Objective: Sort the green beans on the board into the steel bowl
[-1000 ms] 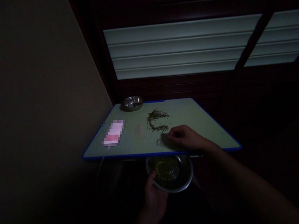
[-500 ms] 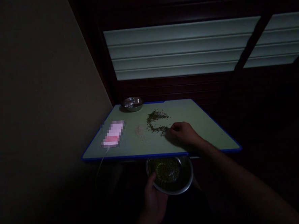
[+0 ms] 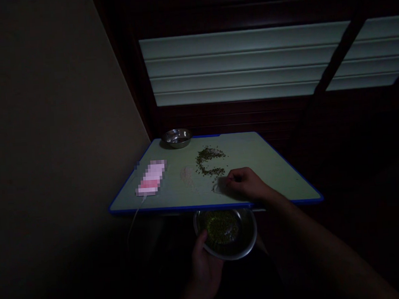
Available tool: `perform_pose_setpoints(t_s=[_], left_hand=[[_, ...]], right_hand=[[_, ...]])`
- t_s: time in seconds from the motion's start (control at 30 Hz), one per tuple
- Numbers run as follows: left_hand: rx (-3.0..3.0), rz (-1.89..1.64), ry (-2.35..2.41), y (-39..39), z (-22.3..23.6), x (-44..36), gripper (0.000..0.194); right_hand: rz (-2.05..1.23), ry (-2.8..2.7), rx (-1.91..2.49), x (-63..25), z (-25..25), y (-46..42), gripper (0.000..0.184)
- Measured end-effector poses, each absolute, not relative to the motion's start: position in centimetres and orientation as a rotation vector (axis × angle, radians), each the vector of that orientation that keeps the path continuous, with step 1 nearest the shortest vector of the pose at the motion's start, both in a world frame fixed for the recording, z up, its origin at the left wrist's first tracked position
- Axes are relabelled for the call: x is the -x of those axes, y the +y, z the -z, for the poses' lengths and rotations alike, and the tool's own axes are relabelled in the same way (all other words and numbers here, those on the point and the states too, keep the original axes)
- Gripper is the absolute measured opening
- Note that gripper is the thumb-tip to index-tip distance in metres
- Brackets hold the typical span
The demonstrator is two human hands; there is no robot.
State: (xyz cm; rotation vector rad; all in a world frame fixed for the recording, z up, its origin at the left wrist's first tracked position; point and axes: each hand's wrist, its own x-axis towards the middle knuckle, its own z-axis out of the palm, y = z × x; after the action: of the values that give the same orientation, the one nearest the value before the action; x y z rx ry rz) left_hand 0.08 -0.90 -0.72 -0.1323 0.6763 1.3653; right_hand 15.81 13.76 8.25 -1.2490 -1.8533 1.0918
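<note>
1. Cord [image 3: 135, 220]: thin and pale, its lower end lost in the dark.
2. Phone [image 3: 151, 177]: flat slab, blurred by large pixels, details unreadable.
3. Dish [image 3: 177, 138]: shiny round metal at the table's far-left corner; contents hard to make out.
4. Pale grains [image 3: 187, 174]: fine, loose patch.
5. Left hand [image 3: 207, 268]: thumb over the bowl's rim, clamped on it; fingers hidden beneath.
6. Beans [image 3: 205, 155]: small, green, rounded, strewn in a C on the table [image 3: 264, 163].
7. Bowl [image 3: 249, 227]: round metal below the table's near edge, which cuts off its far rim; green beans inside, dim.
8. Right hand [image 3: 245, 183]: over the table beside the beans, fingers curled, thumb and forefinger close together; whether they grip the faint, see-through piece [image 3: 218, 186] beside them, I cannot tell.
</note>
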Motion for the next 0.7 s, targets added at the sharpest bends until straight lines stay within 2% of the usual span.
perform_pose_setpoints(t_s=[0.2, 0.47, 0.7], left_hand=[[0.117, -1.361, 0.677, -0.97, 0.92, -0.1, 0.038], [0.123, -1.357, 0.693, -0.89, 0.57, -0.1, 0.037], [0.138, -1.363, 0.683, -0.91, 0.98, -0.15, 0.032]], right_hand=[[-1.066, -1.966, 1.211, -15.63, -7.91, 13.51, 0.02], [-0.834, -1.886, 1.377, -15.34, -7.92, 13.83, 0.022], [-1.056, -1.988, 1.184, -15.71, -7.89, 13.36, 0.021]])
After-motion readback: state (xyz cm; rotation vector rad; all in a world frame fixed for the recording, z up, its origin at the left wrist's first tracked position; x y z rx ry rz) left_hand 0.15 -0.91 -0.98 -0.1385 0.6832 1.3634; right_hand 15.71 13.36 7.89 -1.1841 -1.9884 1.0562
